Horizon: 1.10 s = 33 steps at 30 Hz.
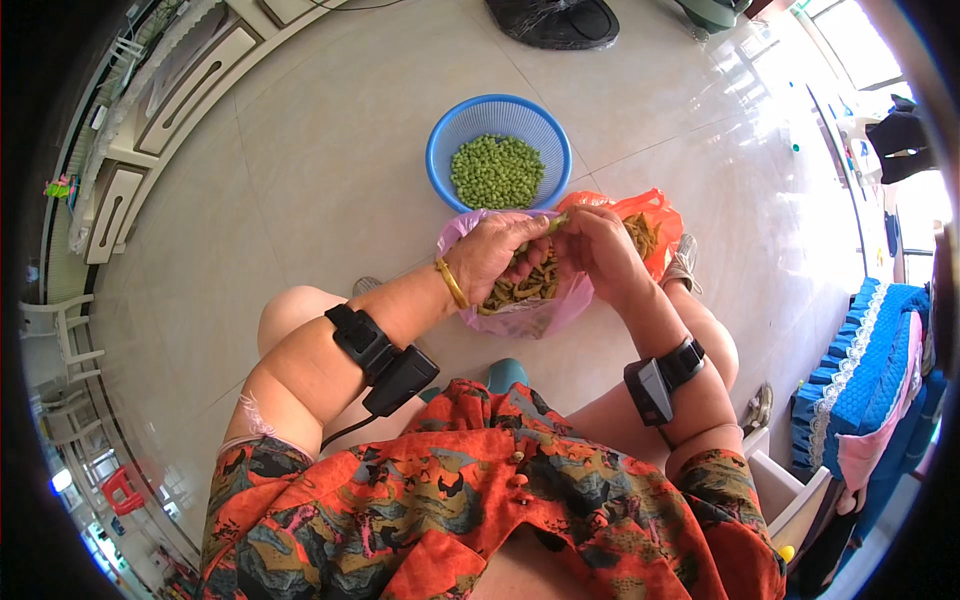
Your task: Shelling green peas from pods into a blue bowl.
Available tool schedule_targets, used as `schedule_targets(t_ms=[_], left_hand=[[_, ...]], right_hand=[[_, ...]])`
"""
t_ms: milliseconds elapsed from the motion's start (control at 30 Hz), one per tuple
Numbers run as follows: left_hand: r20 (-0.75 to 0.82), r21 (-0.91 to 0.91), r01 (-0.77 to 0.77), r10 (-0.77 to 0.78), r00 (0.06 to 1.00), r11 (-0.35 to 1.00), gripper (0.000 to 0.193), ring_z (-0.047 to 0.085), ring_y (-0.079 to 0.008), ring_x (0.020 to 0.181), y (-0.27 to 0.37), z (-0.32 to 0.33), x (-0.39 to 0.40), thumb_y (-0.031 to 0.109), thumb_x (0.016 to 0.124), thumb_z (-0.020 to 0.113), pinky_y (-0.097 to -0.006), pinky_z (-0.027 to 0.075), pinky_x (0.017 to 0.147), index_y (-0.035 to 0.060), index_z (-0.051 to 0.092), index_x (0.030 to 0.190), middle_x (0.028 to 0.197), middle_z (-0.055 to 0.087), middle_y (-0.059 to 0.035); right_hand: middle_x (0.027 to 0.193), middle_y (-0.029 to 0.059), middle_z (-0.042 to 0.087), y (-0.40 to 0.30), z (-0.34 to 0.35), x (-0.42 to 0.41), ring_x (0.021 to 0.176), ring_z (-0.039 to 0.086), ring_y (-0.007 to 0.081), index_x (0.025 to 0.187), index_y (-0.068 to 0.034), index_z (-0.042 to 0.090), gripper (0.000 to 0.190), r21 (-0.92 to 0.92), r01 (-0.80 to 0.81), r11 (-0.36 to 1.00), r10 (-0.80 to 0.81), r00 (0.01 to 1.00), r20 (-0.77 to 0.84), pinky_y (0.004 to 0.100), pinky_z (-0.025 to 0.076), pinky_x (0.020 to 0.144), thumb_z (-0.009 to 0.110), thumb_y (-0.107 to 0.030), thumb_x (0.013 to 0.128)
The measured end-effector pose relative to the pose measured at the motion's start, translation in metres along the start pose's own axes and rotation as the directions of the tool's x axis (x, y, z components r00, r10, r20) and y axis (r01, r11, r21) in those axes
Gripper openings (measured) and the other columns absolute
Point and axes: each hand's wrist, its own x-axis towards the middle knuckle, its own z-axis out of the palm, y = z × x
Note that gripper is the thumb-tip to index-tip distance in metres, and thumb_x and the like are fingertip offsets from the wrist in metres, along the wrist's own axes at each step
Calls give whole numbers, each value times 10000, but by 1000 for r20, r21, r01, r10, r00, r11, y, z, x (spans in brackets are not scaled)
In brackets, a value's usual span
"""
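My left hand (501,250), with a gold bangle at the wrist, holds green bean pods, one of them between thumb and fingers. My right hand (600,244) pinches the other end of that green pod (556,223). Below both hands a pink plastic bag (559,306) lies open with many brownish-green pods (536,286) in it. Just beyond the hands stands a blue plastic basket (433,161) holding shelled green beans (497,171). At the right, an orange plastic bag (670,225) holds yellowish pods or shells (641,234), partly behind my right hand.
A drawer cabinet (196,90) runs along the left. A black round base (555,22) stands on the tiled floor (337,150) at the top. At the right are a blue quilted cover (855,390) and a white open drawer or box (784,480). A red stool (121,491) is far left.
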Motion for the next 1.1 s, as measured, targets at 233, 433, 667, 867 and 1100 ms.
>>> schedule_targets(t_ms=[233,433,667,867,1100], left_hand=[[20,7,-1,1,1000,1000,284,442,-82,552,4,0,-1,325,874,513,-201,335,455,62,531,769,637,475,-4],[79,44,-28,25,997,999,292,408,-81,489,9,3,-2,325,881,494,-198,313,437,70,518,742,579,453,-2],[122,45,-27,21,992,999,278,395,-67,485,8,3,-1,294,893,477,-200,298,434,80,512,720,568,447,11],[52,60,18,-21,998,998,274,377,-61,488,0,3,0,291,894,476,-195,300,434,83,511,719,582,439,21],[-15,79,54,-53,998,995,278,380,-60,495,-6,7,2,292,896,471,-194,304,434,86,509,712,593,441,23]], right_hand=[[620,65,530,1,4,-6,438,486,128,770,11,567,188,7,-46,999,46,998,33,225,422,389,462,-139,816],[609,67,528,1,-1,-8,433,488,132,784,10,564,205,38,-59,998,55,993,107,237,422,379,442,-149,828],[580,62,514,2,-2,-10,397,465,130,763,3,556,208,55,-85,995,79,990,118,240,407,361,434,-153,827],[535,38,471,6,3,-10,374,417,107,735,-5,543,184,2,-66,998,65,995,80,222,354,350,449,-139,820],[496,30,444,21,2,-8,367,385,99,735,0,539,155,-82,42,996,-38,998,52,226,332,346,445,-106,798]])
